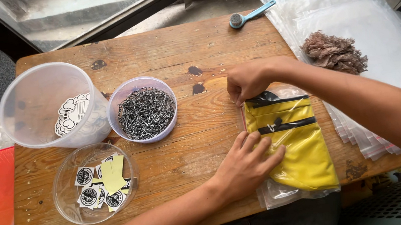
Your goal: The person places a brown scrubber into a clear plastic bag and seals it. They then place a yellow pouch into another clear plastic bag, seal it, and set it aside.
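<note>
A yellow fabric pouch [297,146] with black zip bands lies inside a clear plastic bag [275,196] on the wooden table [170,49]. My left hand [247,166] presses flat on the bag's lower left side, fingers spread over the yellow fabric. My right hand [248,80] pinches the bag's top left corner near the black trim, fingers closed on the plastic edge.
A clear tub of dark bead chains [144,111], a tall tub with a round sticker [51,110] and a shallow bowl of stickers and yellow notes [96,184] stand at left. Stacked clear bags [371,26] with a brown fluffy clump [334,52] lie right. A blue brush [248,16] rests at the far edge.
</note>
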